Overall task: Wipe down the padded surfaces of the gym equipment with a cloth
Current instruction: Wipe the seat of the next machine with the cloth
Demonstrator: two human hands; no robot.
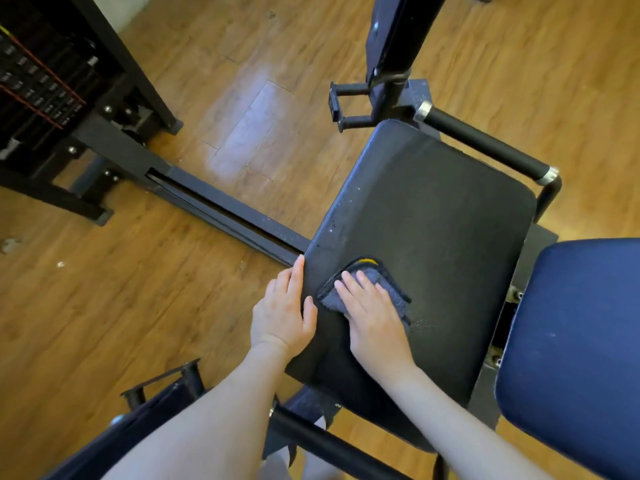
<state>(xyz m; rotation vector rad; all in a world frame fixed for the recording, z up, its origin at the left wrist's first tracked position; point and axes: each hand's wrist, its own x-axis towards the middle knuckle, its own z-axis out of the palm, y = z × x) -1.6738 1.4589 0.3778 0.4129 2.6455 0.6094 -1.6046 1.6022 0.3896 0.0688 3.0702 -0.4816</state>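
Bracing the black seat pad (433,216) at its left edge, the left hand (282,311) lies flat, fingers straight. The right hand (375,322), fingers extended, presses the grey cloth (391,289) near the pad's near-left corner. Wiping appears early: far pad and blue pad (571,341) seemingly untouched. The pad's long axis runs near-left to far-right.

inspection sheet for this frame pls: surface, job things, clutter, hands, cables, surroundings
Surface: black seat pad, some pale specks along its left edge.
Job's things: grey cloth lying flat on the pad's near left part.
Clutter: small bits of debris on the wooden floor.
Hands: right hand presses flat on the cloth; left hand rests on the pad's left edge.
Cables: nothing seen.
Surroundings: weight stack far left, blue pad right, black handle behind the seat.
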